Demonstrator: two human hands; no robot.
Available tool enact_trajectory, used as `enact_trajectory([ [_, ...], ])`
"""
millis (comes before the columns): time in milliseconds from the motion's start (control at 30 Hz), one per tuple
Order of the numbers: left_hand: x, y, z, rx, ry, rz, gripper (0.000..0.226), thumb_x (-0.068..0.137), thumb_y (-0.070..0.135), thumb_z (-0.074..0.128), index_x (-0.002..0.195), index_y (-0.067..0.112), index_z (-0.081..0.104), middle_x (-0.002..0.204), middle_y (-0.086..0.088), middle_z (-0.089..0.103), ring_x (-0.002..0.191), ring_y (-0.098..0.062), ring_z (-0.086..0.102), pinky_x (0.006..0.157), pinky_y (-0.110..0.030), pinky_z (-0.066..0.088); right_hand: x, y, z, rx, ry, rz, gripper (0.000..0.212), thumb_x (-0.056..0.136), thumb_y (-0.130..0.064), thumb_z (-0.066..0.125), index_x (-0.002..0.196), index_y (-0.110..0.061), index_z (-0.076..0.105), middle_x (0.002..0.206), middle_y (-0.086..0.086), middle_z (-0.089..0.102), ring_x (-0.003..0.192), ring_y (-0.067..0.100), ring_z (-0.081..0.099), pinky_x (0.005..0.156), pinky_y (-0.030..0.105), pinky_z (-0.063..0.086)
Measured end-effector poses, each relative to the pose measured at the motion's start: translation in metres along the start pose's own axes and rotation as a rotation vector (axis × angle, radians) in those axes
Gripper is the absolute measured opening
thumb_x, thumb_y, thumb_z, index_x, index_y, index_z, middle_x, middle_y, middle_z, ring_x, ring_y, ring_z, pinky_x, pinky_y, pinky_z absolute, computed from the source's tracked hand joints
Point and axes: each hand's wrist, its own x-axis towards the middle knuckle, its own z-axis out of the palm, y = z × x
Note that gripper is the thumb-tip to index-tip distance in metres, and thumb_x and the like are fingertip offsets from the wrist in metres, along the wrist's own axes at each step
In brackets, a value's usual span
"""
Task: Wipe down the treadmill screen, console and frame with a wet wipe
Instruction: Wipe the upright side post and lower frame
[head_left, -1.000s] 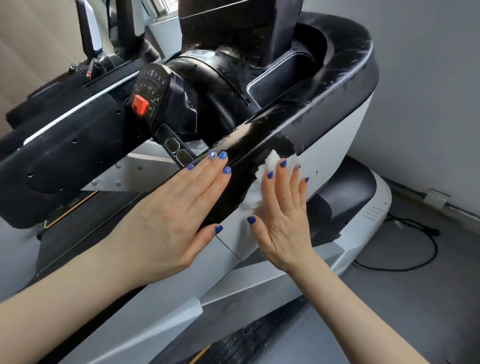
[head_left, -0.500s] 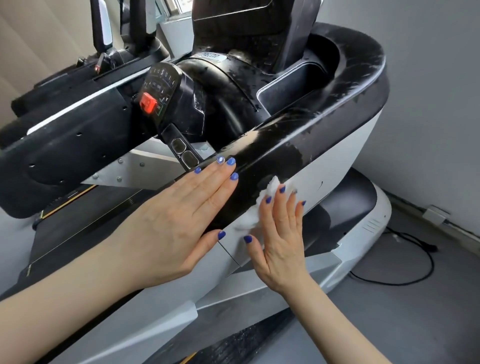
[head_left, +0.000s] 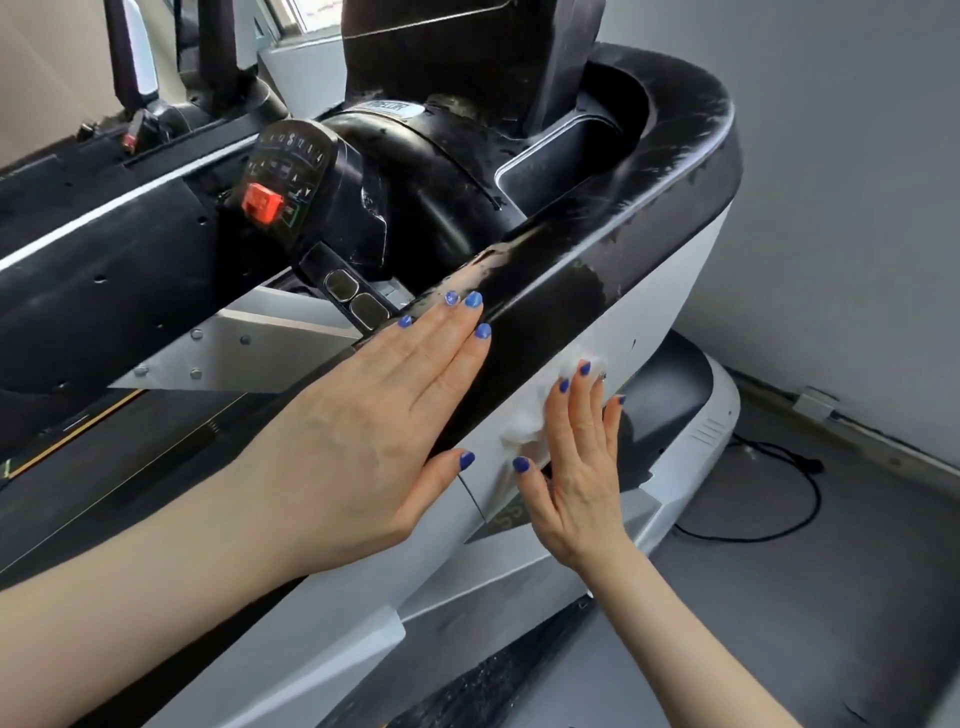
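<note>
The treadmill's black console rail (head_left: 561, 301) curves across the middle of the view, with a white side panel (head_left: 670, 291) below it. My left hand (head_left: 384, 410) lies flat on the black rail with straight fingers. My right hand (head_left: 582, 457) presses a crumpled white wet wipe (head_left: 524, 421) flat against the white panel just under the black band. The wipe shows past my fingertips and beside my index finger. A control pod with a red stop button (head_left: 262, 203) sits up left. The dusty console tray (head_left: 566, 156) lies behind the rail.
The dark screen housing (head_left: 467, 57) rises at the top. A black cable (head_left: 779, 493) loops on the grey floor at right, near a grey wall (head_left: 857, 182). The treadmill's motor cover (head_left: 691, 410) sits below the panel. A second machine's black arm (head_left: 88, 280) runs at left.
My right hand has slid the wipe down from the black band's lower edge onto the white panel. The left hand stays flat on the rail.
</note>
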Motion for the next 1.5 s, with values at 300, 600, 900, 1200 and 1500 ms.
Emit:
enact_trajectory([
  [300, 0.001, -0.001, -0.002, 0.026, -0.014, 0.045, 0.074, 0.098, 0.042, 0.039, 0.155, -0.003, 0.026, 0.165, -0.020, 0.019, 0.154, -0.029, 0.016, 0.123, -0.041, 0.019, 0.044, -0.001, -0.006, 0.145, 0.144, 0.117, 0.070, 0.105, -0.053, 0.026, 0.157, -0.009, 0.010, 0.165, -0.005, -0.007, 0.155, 0.030, -0.005, 0.122, 0.061, 0.000],
  [600, 0.039, 0.003, -0.002, 0.055, 0.024, 0.171, 0.075, 0.098, 0.044, 0.039, 0.153, -0.006, 0.029, 0.163, -0.023, 0.021, 0.153, -0.033, 0.018, 0.123, -0.046, 0.023, -0.041, 0.026, 0.018, 0.002, -0.054, 0.027, 0.066, 0.105, -0.051, 0.026, 0.160, -0.029, -0.004, 0.168, -0.003, -0.009, 0.155, 0.028, 0.001, 0.124, 0.052, -0.005],
  [900, 0.039, 0.004, 0.006, 0.152, 0.005, 0.181, 0.077, 0.099, 0.044, 0.042, 0.154, -0.007, 0.024, 0.164, -0.023, 0.017, 0.154, -0.034, 0.013, 0.124, -0.047, 0.019, -0.047, 0.055, 0.028, -0.134, -0.072, -0.249, 0.068, 0.105, -0.050, 0.027, 0.160, -0.023, -0.003, 0.168, 0.000, -0.009, 0.155, 0.024, -0.001, 0.124, 0.051, -0.003],
  [1200, 0.040, 0.005, 0.011, 0.293, 0.002, 0.160, 0.077, 0.101, 0.045, 0.040, 0.156, -0.005, 0.020, 0.165, -0.022, 0.014, 0.154, -0.035, 0.012, 0.123, -0.050, 0.021, -0.045, 0.091, 0.033, -0.127, -0.076, -0.346, 0.067, 0.105, -0.049, 0.026, 0.161, -0.023, 0.000, 0.169, 0.000, -0.006, 0.155, 0.026, 0.001, 0.124, 0.051, -0.004],
  [1500, 0.038, 0.039, 0.025, 0.360, 0.060, -0.078, 0.077, 0.103, 0.048, 0.033, 0.157, -0.004, 0.017, 0.166, -0.022, 0.011, 0.155, -0.033, 0.010, 0.124, -0.053, 0.018, -0.039, 0.121, 0.041, -0.157, -0.019, -0.449, 0.065, 0.105, -0.043, 0.030, 0.161, -0.020, 0.007, 0.169, 0.001, -0.001, 0.155, 0.029, 0.006, 0.123, 0.053, -0.002],
])
